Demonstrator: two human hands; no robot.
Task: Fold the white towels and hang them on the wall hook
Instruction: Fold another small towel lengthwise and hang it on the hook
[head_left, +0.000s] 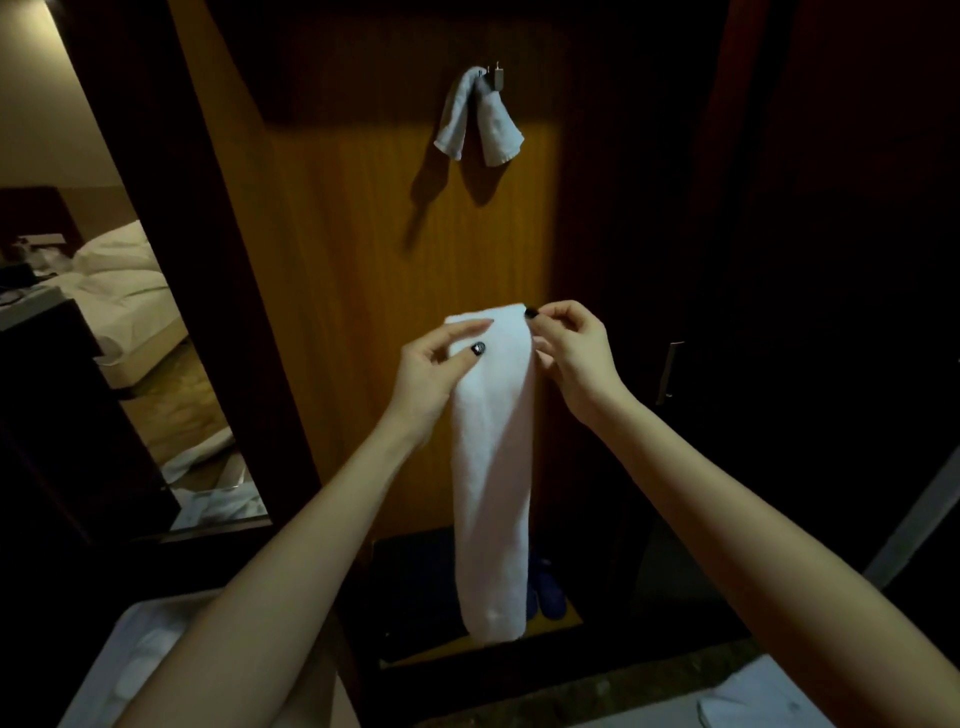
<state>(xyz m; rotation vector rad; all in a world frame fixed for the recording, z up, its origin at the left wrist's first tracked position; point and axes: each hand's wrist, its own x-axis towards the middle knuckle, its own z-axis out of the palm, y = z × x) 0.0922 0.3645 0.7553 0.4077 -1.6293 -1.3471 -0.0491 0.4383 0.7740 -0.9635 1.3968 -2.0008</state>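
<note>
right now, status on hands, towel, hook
Left hand and right hand pinch the folded towel at its top. It hangs straight down, not yet hung. Wall hook already holds another towel.

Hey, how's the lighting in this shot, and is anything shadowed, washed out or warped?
Head view: dim overall, right side nearly black; light pools on the wood panel, where the hanging towel on the hook casts a hard shadow down-left; the held towel, pinched by left hand and right hand, is brightest, its texture washed out; wide-angle bend slants the door frame at picture left.
</note>
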